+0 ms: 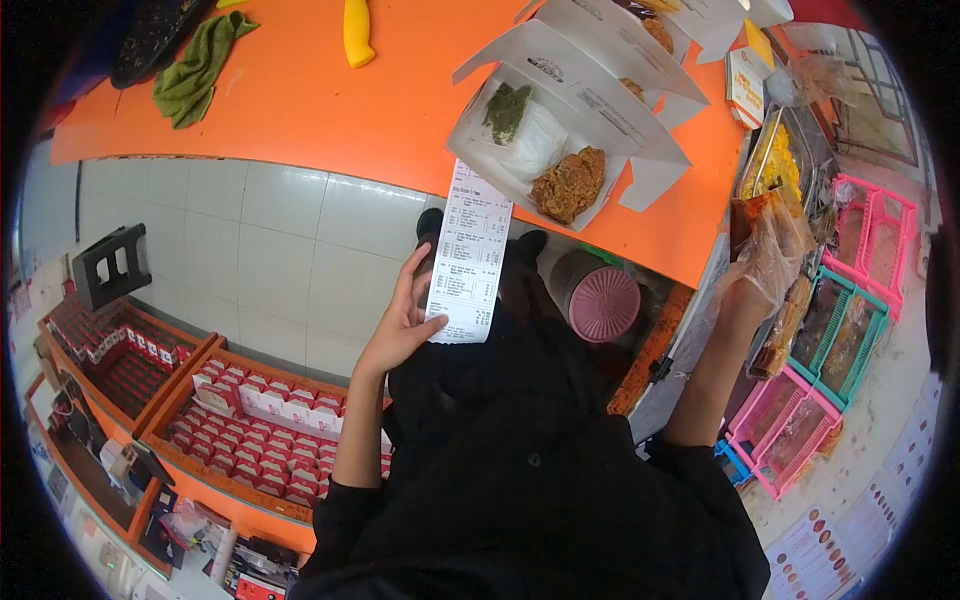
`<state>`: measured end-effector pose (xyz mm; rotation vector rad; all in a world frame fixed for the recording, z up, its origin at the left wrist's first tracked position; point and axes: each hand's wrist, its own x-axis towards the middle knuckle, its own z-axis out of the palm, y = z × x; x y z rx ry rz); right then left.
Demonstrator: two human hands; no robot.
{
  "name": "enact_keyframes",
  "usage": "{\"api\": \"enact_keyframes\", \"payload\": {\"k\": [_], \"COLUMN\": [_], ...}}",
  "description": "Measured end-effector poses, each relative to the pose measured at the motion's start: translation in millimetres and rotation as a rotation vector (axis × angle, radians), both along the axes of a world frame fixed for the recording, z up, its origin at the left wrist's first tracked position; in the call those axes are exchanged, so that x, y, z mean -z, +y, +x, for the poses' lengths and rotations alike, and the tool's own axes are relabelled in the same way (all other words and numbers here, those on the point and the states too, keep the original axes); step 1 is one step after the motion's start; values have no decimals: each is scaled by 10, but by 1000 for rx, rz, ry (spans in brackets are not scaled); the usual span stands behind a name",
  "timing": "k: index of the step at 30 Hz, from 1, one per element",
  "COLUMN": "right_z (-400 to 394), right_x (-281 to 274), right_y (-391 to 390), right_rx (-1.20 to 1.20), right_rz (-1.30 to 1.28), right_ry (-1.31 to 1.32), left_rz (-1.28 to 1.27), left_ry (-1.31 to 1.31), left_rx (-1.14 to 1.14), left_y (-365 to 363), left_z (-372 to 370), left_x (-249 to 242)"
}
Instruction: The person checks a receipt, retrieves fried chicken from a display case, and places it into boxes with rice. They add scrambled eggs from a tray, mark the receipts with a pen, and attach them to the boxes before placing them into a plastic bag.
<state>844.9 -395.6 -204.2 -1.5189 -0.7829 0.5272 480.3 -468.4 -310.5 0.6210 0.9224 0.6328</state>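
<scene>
A long printed receipt (467, 265) hangs from my left hand (405, 318), with the thumb on its front and the fingers behind. Its upper end reaches the edge of an open food box (640, 155) on the orange table. In that box lie a piece of fried chicken (568, 186), a white wrapped bundle (533, 143) and something dark green (507, 111). My right hand (752, 285), covered in clear plastic, is at the metal tray (757, 165) of yellow food on the right. Orange-brown material shows by its fingertips; the plastic hides how the fingers are set.
More open boxes with fried chicken stand behind on the orange table (300, 90). A green cloth (197, 75) and a yellow handle (357, 35) lie there too. Below are a pink-lidded bin (604, 303) and a drawer of red-and-white cartons (260, 430). Pink and green baskets (838, 325) sit right.
</scene>
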Motion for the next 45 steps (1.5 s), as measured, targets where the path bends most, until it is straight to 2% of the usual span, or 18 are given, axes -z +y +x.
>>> {"api": "enact_keyframes", "payload": {"k": [5, 7, 12, 14, 17, 20, 25, 27, 28, 30, 31, 32, 34, 35, 37, 40, 41, 45], "right_z": [47, 123, 67, 72, 266, 182, -99, -313, -454, -607, -635, -696, -773, -809, -813, -768, -762, -474], "right_x": [48, 90, -2, -47, -2, -175, -132, -95, -179, -198, -264, -405, -430, -324, -207, 71, 169, 217], "right_y": [-33, -54, -77, -27, 96, 553, 1768, 2053, 2009, 1917, 1849, 1712, 1543, 1508, 1469, 1411, 1362, 1055], "right_rx": [15, 90, 39, 88, -50, -187, -558, -588, -515, -653, -649, -855, -1002, -915, -864, -852, -843, -720], "right_rz": [24, -99, -142, -156, -118, -59, -84, -7, -90, 348, 358, 363, 208, 45, -61, -94, -109, -146], "right_ry": [77, -81, -30, -15, -92, -237, -425, -972, -530, 437, 438, 502, 210, -137, -438, -658, -718, -904], "left_rz": [49, 42, 51, 93, 143, 261, 277, 288, 262, 274, 282, 268, 269, 286, 257, 360, 265, 421], "left_ry": [35, 30, 36, 99, 257, 460, 506, 528, 536, 538, 543, 524, 502, 500, 537, 607, 444, 573], "left_rx": [28, 23, 25, 42, 89, 191, 163, 178, 173, 150, 153, 112, 62, 77, 67, 88, -19, 103], "left_y": [-1, -4, -42, -52, -53, -54, -30, -23, -11, -32, -45, -71, -113, -134, -140, -221, -266, -263], "left_z": [-8, -2, 12, 6, 3, -16, 62, 74, 91, 87, 83, 89, 108, 130, 185, 210, 277, 287], "left_x": [6, -14, -16, 12, -8, 5, -43, -95, -161, -157, -136, -128, -96, -112, -130, 40, 28, 313]}}
